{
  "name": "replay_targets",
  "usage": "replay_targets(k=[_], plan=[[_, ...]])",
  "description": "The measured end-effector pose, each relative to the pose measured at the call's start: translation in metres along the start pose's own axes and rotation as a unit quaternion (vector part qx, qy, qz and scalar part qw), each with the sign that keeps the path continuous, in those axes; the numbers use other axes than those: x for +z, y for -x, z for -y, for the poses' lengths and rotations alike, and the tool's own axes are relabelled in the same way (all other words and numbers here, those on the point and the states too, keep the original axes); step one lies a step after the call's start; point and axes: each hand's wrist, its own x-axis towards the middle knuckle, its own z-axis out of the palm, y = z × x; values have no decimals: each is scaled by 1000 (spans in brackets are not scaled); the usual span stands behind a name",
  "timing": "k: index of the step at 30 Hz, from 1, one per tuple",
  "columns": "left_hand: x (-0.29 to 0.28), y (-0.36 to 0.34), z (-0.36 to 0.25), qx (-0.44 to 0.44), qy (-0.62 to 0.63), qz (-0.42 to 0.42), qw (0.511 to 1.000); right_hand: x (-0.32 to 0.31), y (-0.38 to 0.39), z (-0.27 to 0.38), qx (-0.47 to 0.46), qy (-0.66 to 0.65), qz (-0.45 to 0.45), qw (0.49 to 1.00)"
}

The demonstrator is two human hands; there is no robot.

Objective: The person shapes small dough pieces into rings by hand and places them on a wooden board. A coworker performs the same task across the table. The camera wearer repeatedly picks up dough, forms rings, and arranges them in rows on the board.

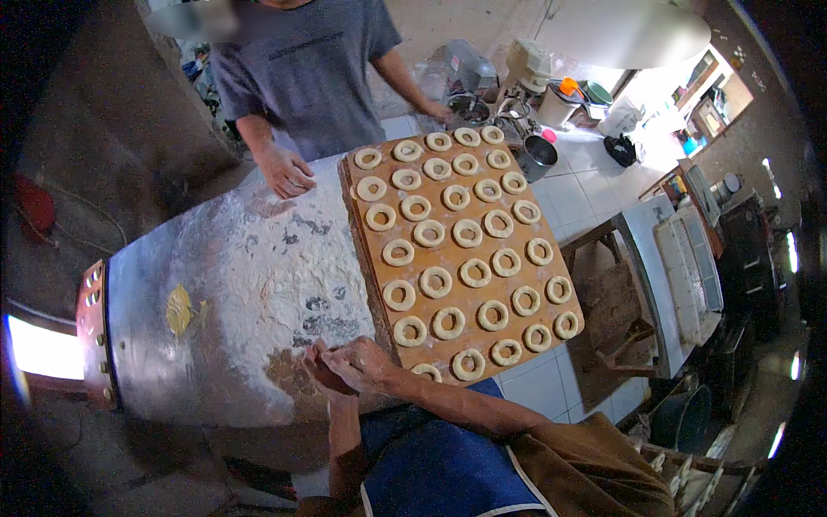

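My left hand (329, 379) and my right hand (362, 366) meet over the near side of the steel table (155, 345), by the left edge of a wooden board (388, 276). The fingers of both are curled and pressed close together; whatever is between them is hidden. Several rows of pale dough rings (468, 233) cover the board. A thick patch of white flour (284, 276) spreads beside it on the metal, and a yellow smear (179, 310) lies farther left.
Across the table a person (306, 77) stands with one hand (287, 177) over the flour. Mixers (527, 65), a steel pot (538, 155) and buckets (556, 108) stand behind. A bench with trays (680, 267) is at right, and a dark tub (680, 414) sits lower right.
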Motion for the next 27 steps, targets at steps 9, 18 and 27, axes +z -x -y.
replay_targets(k=[9,18,27], plan=[[-50,8,-33,230,-732,1,641,38,-10,2,-76,11,-2,997],[-94,-45,-80,127,-703,-26,700,58,-36,5,-18,115,-79,990],[38,21,-136,89,-779,45,619,-63,124,38,191,226,-295,908]])
